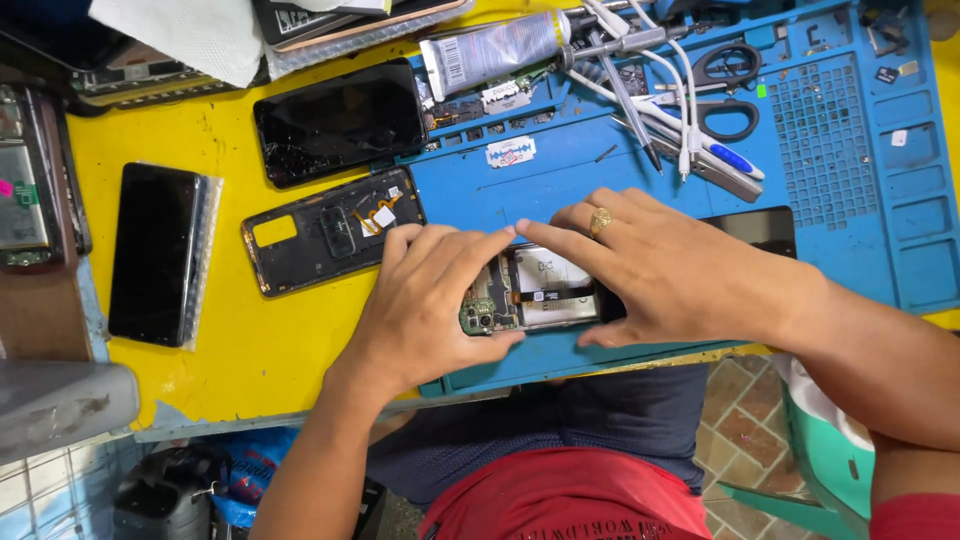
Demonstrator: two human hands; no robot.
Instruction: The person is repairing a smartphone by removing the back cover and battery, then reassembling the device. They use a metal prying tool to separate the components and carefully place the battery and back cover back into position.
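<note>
Covering yellow table (250,350), blue mat (560,190), tiled floor (745,420)

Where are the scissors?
In the head view the black-handled scissors lie at the top right on the blue work mat, beside white cables and a pen, above the right hand.

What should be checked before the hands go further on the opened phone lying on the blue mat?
1. Opened phone with exposed battery and green circuit board lies on the blue rubber work mat: ok.
2. Left hand on its board end: ok.
3. Right hand covers its other end: ok.
4. Black plastic back cover apart on the yellow table: ok.
5. Screws all out: cannot tell.
</note>
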